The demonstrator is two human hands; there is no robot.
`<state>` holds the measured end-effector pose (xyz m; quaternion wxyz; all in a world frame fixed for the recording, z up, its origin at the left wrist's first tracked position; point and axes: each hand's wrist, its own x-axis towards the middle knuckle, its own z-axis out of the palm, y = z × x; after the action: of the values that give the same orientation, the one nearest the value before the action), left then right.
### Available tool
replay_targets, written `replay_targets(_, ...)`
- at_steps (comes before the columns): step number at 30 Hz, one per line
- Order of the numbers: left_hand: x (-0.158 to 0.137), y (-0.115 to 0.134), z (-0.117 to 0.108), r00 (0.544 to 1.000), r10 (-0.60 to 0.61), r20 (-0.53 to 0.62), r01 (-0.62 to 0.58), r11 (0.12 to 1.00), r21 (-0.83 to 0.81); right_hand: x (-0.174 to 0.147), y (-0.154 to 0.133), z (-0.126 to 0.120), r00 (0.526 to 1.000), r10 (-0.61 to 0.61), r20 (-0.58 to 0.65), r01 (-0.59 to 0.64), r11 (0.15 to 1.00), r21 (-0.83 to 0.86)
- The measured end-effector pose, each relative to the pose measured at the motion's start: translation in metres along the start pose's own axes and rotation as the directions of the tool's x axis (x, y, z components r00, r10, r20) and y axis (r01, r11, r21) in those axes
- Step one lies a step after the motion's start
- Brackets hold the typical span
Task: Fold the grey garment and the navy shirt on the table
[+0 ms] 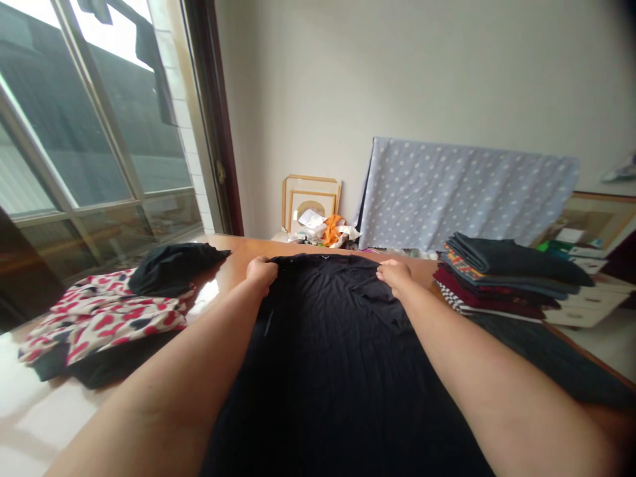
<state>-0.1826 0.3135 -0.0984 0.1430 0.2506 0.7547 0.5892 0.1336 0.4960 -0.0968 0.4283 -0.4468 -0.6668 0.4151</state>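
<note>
While reaching out over the table, gripping the far edge of the black shirt with both hands. Left hand closed into a loose fist at the far left corner, fingers curled down and bunched on the cloth. Right hand much the same at the far right corner, fingers folded over and clamped on the cloth. Fingertips tucked under the knuckles on both sides, so cannot tell how deep either pinch goes.

Spread on the table between the two forearms, lightly wrinkled, with the long axis straight away from the body: near end at the bottom of the view, far end at the knuckles. Held across the short axis, one hand at each end of that far edge. Level with each other and at equal reach, so neither hand nearer than the other.

From the fingers, nearly all of the shirt back toward the body; only a thin strip of hem or collar beyond them, then bare table.

Off to the left, well apart from the left hand, a heart-print cloth with a dark piece on top. Off to the right, near the right hand but not touching, a stack of folded clothes. Past the table's far edge, a dotted sheet and frames against the wall.
</note>
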Motion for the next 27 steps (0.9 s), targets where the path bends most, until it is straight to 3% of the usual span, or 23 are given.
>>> replay_targets(5,-0.069,0.024,-0.04,0.997,0.073,0.037,-0.073,0.997,0.0,-0.063,-0.029,-0.03,0.999,0.015,0.031,-0.016,1.0,0.011)
replay_targets(10,-0.166,0.042,-0.106,0.98,0.17,0.101,-0.17,0.985,-0.007,-0.163,-0.054,-0.08,0.995,-0.019,0.094,0.006,0.991,0.136)
replay_targets(14,-0.246,0.037,-0.168,0.965,0.214,0.15,-0.21,0.977,-0.044,-0.26,-0.067,-0.127,0.992,-0.029,0.12,0.014,0.992,0.128)
replay_targets(19,-0.332,0.012,-0.233,0.933,0.273,0.234,-0.284,0.959,0.014,-0.361,-0.068,-0.172,0.988,-0.015,0.154,0.0,0.995,0.102)
replay_targets(23,-0.369,-0.01,-0.258,0.924,0.258,0.282,-0.318,0.929,0.19,-0.409,-0.055,-0.188,0.978,-0.056,0.2,0.057,0.998,-0.003)
replay_targets(27,-0.383,-0.013,-0.267,0.883,0.345,0.32,-0.462,0.762,0.454,-0.435,-0.048,-0.199,0.952,-0.216,0.215,0.274,0.914,-0.299)
